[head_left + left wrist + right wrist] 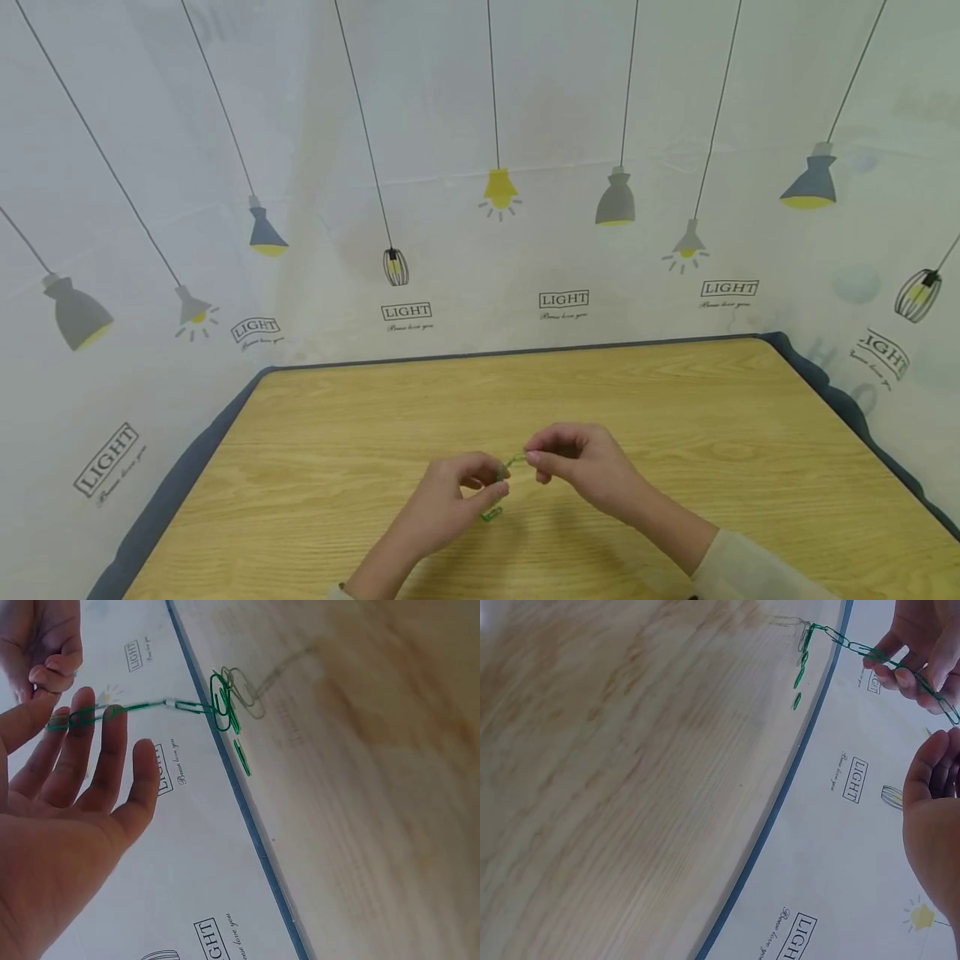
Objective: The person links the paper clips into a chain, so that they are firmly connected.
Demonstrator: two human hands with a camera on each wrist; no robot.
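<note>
A chain of linked green paper clips runs between the two hands and trails down to the wooden table. My left hand holds the chain between thumb and fingers; in the left wrist view the linked clips cross its spread fingers. At the chain's upper end, my right hand pinches a clip with thumb and index finger. In the right wrist view the lower clips lie bunched in a line on the table, and the pinching fingertips of the right hand are partly cut off by the frame.
The wooden table has a blue edge along its back and sides. A pale curtain printed with lamps and LIGHT labels surrounds it on three sides.
</note>
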